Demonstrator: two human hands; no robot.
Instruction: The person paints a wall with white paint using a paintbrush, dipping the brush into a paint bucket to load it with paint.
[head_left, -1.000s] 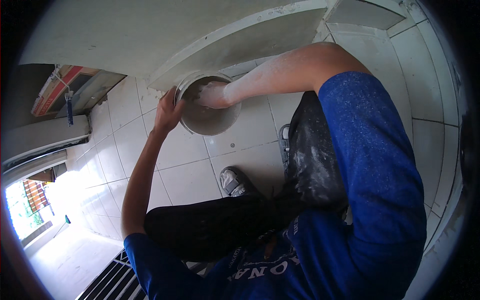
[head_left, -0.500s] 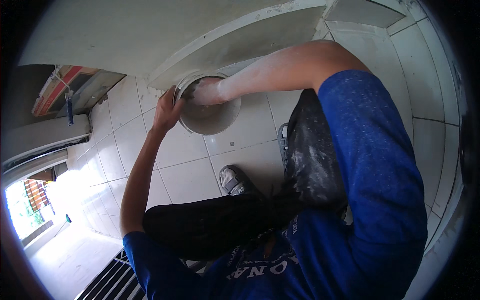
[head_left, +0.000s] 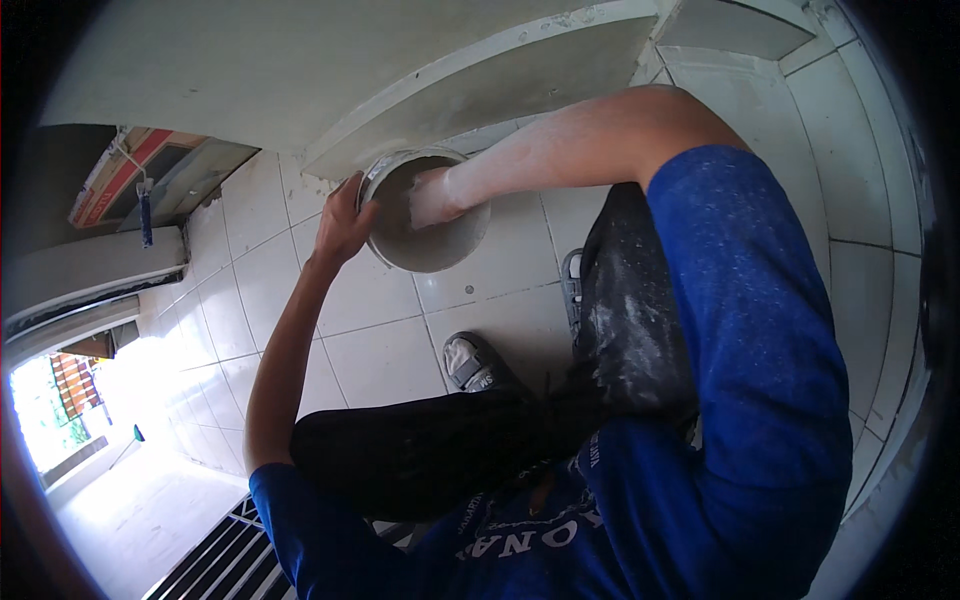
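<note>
A round whitish bucket point(head_left: 393, 222) stands on the tiled floor below the wall ledge. My left hand point(head_left: 345, 222) is closed on the left side of its rim, thumb toward the inside. Reaching in from the right, my right hand point(head_left: 433, 198) is down inside the bucket, coated with pale powder or paste up the forearm. Its fingertips are turned down and hidden, so whether they hold anything does not show. The bucket's inside looks grey-white and smeared; how full it is I cannot make out.
White tiles point(head_left: 375, 360) cover the floor, with a small round drain or spot near the bucket. My sandalled foot point(head_left: 465, 362) is close by. A grey wall ledge point(head_left: 480, 95) runs behind the bucket. At left, a small blue-handled roller point(head_left: 146, 215) hangs by a red-striped box point(head_left: 125, 180).
My right hand has shifted slightly right and lower within the bucket, with more of the bucket's inside showing at its left. My left hand stays on the rim.
</note>
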